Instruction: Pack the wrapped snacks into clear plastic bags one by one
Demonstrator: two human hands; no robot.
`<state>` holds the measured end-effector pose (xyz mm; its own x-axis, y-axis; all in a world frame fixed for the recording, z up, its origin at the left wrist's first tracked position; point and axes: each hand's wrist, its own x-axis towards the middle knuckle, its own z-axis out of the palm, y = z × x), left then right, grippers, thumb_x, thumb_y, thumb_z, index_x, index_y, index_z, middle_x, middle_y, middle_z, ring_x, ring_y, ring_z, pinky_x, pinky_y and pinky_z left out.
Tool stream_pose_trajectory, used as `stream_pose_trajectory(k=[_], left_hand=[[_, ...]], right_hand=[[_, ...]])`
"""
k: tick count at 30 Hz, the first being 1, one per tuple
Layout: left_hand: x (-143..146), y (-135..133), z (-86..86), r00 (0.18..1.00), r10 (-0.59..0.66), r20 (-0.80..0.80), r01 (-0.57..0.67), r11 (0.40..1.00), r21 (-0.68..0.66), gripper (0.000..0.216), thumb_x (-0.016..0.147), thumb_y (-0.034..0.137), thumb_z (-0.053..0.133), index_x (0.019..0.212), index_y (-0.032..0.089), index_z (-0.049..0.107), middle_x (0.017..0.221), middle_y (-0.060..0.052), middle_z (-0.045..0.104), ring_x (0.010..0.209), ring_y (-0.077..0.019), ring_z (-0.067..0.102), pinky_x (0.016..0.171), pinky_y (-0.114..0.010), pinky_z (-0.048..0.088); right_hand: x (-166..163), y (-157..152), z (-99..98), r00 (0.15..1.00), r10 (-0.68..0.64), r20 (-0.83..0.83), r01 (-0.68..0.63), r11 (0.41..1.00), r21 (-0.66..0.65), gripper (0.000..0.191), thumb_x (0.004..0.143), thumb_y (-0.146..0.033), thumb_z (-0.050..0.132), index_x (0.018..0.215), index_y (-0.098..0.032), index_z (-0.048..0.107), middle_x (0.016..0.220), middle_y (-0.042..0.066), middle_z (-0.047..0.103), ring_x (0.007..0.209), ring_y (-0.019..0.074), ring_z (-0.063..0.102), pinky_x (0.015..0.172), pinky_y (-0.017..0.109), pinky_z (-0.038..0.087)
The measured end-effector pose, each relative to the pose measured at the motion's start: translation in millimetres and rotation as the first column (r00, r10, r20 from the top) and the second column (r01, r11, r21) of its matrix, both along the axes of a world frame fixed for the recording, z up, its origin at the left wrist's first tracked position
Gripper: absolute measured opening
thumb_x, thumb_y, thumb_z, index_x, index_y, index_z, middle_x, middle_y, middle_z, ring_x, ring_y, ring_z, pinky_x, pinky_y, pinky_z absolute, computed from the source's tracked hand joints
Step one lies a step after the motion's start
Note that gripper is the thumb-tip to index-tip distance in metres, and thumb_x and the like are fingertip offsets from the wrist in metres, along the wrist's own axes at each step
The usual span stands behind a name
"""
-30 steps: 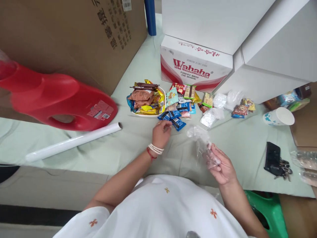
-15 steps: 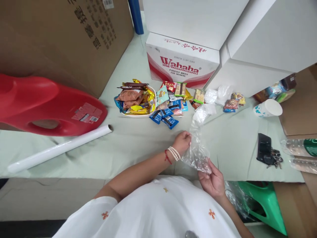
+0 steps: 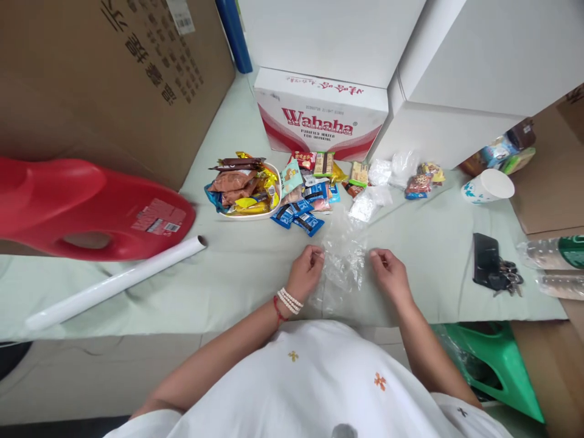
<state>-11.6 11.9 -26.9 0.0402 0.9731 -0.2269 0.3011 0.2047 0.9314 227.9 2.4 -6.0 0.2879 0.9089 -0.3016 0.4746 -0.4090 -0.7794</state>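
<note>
A crinkled clear plastic bag (image 3: 343,261) is spread over the table edge between my two hands. My left hand (image 3: 308,271), with white bead strands and a red cord at the wrist, is closed with its thumb and forefinger pinching the bag's left side. At the right side, my right hand (image 3: 391,274) has its fingers curled in a pinch by the bag's edge; the see-through film there is hard to make out. Just beyond the bag lies a crumpled whitish plastic wrapper (image 3: 368,204).
A white basket (image 3: 277,204) holds wrapped snacks; blue packets (image 3: 309,224) and other snacks lie beside it. Around are a Wahaha carton (image 3: 322,125), a red jug (image 3: 114,207), a white roll (image 3: 118,280), a paper cup (image 3: 488,187), a black case with keys (image 3: 488,261) and bottles (image 3: 542,252).
My right hand has moved up, away from the bag's lower end to its right side. The bag now lies flatter and more spread out. My left hand has shifted slightly left.
</note>
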Motion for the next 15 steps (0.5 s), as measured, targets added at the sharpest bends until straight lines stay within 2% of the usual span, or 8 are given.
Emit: stream_pose_trajectory(k=[3,5,6,8,10,11,13,15], left_hand=[[-10,-8,2.6,0.966,0.032,-0.255,0.009,0.987,0.159,0.038,0.089,0.032,0.062,0.123,0.016,0.057,0.099,-0.008,0.066,0.079,-0.0206,0.063,0.076,-0.036,0.052],[-14,-12,6.2,0.894,0.094,-0.439,0.076,0.932,0.354,0.048,0.086,0.025,0.066,0.131,0.015,0.056,0.120,-0.017,0.062,0.106,-0.0295,0.061,0.094,-0.048,0.050],[-15,-12,8.2,0.855,0.092,-0.510,0.162,0.887,0.432,0.047,0.086,0.020,0.064,0.133,0.017,0.058,0.127,-0.019,0.061,0.118,-0.0324,0.057,0.101,-0.052,0.046],[-13,-10,12.0,0.793,-0.057,-0.607,0.420,0.773,0.476,0.039,0.090,0.012,0.056,0.127,0.024,0.065,0.130,-0.015,0.063,0.127,-0.0321,0.052,0.106,-0.053,0.042],[-8,-5,15.0,0.704,-0.312,-0.638,0.650,0.644,0.403,0.036,0.092,0.007,0.050,0.115,0.025,0.071,0.122,-0.011,0.069,0.121,-0.0280,0.057,0.102,-0.046,0.046],[-4,-2,16.2,0.665,-0.413,-0.622,0.708,0.612,0.351,0.035,0.091,0.005,0.050,0.111,0.023,0.073,0.117,-0.011,0.070,0.115,-0.0261,0.060,0.099,-0.042,0.049],[5,5,18.5,0.672,-0.506,-0.540,0.706,0.658,0.263,0.034,0.089,0.004,0.049,0.106,0.019,0.073,0.110,-0.011,0.071,0.102,-0.0234,0.064,0.091,-0.037,0.052],[15,11,21.3,0.770,-0.488,-0.411,0.604,0.766,0.221,0.033,0.087,0.005,0.050,0.104,0.019,0.074,0.105,-0.010,0.070,0.094,-0.0214,0.065,0.086,-0.035,0.053]], right_hand=[[-15,9,-8.2,0.999,0.048,-0.015,-0.048,0.999,-0.008,0.039,0.082,-0.058,0.064,0.086,-0.020,0.071,0.077,0.004,0.070,0.069,0.0193,0.059,0.068,0.031,0.045],[-21,7,-10.5,0.999,0.042,-0.019,-0.042,0.999,0.013,0.033,0.082,-0.052,0.064,0.082,-0.020,0.069,0.076,0.004,0.070,0.068,0.0190,0.058,0.068,0.031,0.044],[-23,6,-11.0,0.999,0.032,-0.016,-0.031,0.999,0.027,0.031,0.082,-0.050,0.063,0.082,-0.020,0.069,0.076,0.004,0.070,0.069,0.0190,0.059,0.069,0.031,0.045],[-24,0,-10.9,1.000,0.004,-0.001,-0.004,0.999,0.048,0.030,0.082,-0.049,0.064,0.086,-0.020,0.070,0.077,0.003,0.070,0.069,0.0191,0.059,0.070,0.031,0.046],[-24,-6,-10.1,0.999,-0.032,0.018,0.031,0.997,0.076,0.030,0.083,-0.048,0.065,0.092,-0.020,0.069,0.077,0.003,0.070,0.068,0.0192,0.060,0.071,0.031,0.047],[-24,-9,-9.4,0.998,-0.050,0.034,0.047,0.994,0.095,0.029,0.084,-0.048,0.066,0.093,-0.020,0.068,0.076,0.002,0.069,0.068,0.0194,0.060,0.071,0.032,0.047],[-25,-15,-7.7,0.994,-0.063,0.085,0.049,0.987,0.154,0.026,0.087,-0.046,0.064,0.091,-0.021,0.069,0.078,0.003,0.070,0.070,0.0200,0.061,0.073,0.033,0.048],[-28,-21,-5.5,0.988,-0.041,0.149,0.005,0.972,0.236,0.026,0.091,-0.044,0.060,0.091,-0.021,0.071,0.085,0.005,0.072,0.073,0.0206,0.062,0.076,0.034,0.049]])
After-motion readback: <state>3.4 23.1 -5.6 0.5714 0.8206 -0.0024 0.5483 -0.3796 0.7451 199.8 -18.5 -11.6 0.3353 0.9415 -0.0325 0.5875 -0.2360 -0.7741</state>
